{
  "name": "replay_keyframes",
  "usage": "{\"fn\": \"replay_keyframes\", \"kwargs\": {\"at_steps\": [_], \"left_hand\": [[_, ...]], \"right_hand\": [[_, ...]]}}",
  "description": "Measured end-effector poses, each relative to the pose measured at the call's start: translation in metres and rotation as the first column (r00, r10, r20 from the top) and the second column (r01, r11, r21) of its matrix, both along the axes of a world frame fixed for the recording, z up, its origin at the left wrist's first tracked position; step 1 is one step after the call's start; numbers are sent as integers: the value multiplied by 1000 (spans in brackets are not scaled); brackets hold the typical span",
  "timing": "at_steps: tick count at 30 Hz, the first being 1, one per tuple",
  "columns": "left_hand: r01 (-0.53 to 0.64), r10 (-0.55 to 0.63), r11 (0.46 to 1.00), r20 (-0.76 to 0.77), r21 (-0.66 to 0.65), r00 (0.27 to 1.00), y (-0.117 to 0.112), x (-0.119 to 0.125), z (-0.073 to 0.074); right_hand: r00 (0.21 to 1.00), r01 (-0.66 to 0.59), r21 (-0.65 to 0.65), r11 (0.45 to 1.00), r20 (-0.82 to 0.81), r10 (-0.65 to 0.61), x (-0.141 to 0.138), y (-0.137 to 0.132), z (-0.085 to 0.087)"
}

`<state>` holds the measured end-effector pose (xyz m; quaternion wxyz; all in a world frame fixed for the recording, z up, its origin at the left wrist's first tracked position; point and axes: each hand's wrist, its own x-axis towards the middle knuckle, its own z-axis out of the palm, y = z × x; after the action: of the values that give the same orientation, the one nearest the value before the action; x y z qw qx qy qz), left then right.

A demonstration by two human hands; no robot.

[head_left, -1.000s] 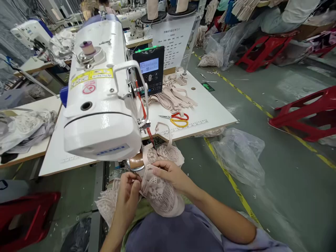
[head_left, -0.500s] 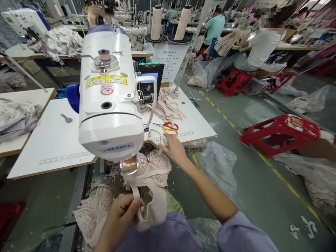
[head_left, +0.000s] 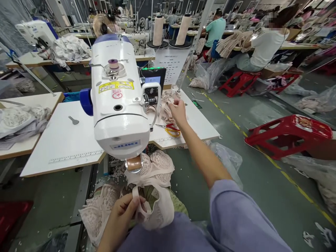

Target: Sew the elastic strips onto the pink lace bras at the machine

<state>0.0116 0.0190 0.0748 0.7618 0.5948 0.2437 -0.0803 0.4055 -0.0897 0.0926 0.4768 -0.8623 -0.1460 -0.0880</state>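
The pale lace bra lies over the person's lap, just right of the left hand, whose thumb and fingers pinch its strap. Farther off, the right hand, fingers curled, is at the pale straps on the worktop; whether it grips one, I cannot tell. Scissors lie near it.

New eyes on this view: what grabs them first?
Probably the big white sewing machine just left of centre, then the right hand stretched out to the pile of beige strips behind the red-and-yellow scissors. Below the machine, the left hand pinches a pale fabric band over the lap; a bright red stool stands out on the green floor at far right.
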Motion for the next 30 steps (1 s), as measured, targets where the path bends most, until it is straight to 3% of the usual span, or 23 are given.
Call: {"fn": "replay_keyframes", "kwargs": {"at_steps": [1, 2, 3, 4, 5, 6, 7, 8, 9, 11, 12, 14, 16, 18, 21, 25, 27, 30], "left_hand": [[-2, 2, 1000, 1, -20, 1000, 3, -2, 1], [-3, 3, 999, 0, -42, 1000, 6, -3, 2], [-1, 1, 998, -3, -67, 1000, 10, -5, 3], [6, -7, 996, -7, -94, 1000, 14, -6, 5], [21, -22, 993, -7, -117, 1000, 19, -8, 6], [35, -35, 991, 3, -131, 999, 24, -8, 8], [38, -35, 990, 23, -133, 999, 29, -9, 9], [22, -17, 991, 43, -133, 999, 36, -8, 9], [-20, 29, 990, 61, -139, 998, 43, -8, 10], [-185, 205, 960, 77, -209, 976, 60, -5, 11], [-285, 316, 917, 70, -280, 946, 71, -3, 11], [-447, 520, 774, 48, -448, 853, 96, 0, 16], [-521, 671, 635, 72, -571, 738, 124, -1, 23], [-538, 762, 571, 156, -620, 628, 152, -8, 31], [-580, 796, 575, 231, -576, 560, 191, -24, 36], [-690, 834, 545, 220, -477, 506, 225, -46, 27], [-731, 846, 531, 222, -428, 485, 231, -55, 21], [-748, 830, 557, 219, -360, 513, 223, -63, 11]], "right_hand": [[1000, -17, 10, 1000, 15, 17, -26, -5, -3], [992, -121, 37, 992, 32, 120, -58, -11, -8], [938, -348, 34, 937, 11, 348, -96, -18, -16], [777, -628, 14, 778, -42, 628, -135, -26, -26], [527, -849, -20, 528, -104, 844, -172, -34, -36], [307, -952, -58, 301, -169, 937, -205, -41, -46], [193, -980, -82, 180, -214, 957, -233, -47, -54], [154, -987, -88, 136, -252, 955, -253, -51, -61], [155, -987, -91, 135, -268, 951, -266, -54, -66], [210, -978, -71, 198, -274, 939, -275, -59, -70], [237, -971, -61, 229, -275, 932, -274, -61, -70], [289, -957, -70, 281, -295, 911, -266, -66, -67], [341, -940, -113, 322, -328, 881, -258, -73, -65], [377, -926, -145, 348, -358, 854, -253, -81, -64], [412, -908, -118, 401, -407, 815, -249, -95, -64], [418, -856, 46, 515, -525, 741, -244, -110, -74], [479, -772, 102, 627, -554, 681, -242, -115, -87], [661, -534, 121, 837, -557, 503, -241, -116, -114]]}}
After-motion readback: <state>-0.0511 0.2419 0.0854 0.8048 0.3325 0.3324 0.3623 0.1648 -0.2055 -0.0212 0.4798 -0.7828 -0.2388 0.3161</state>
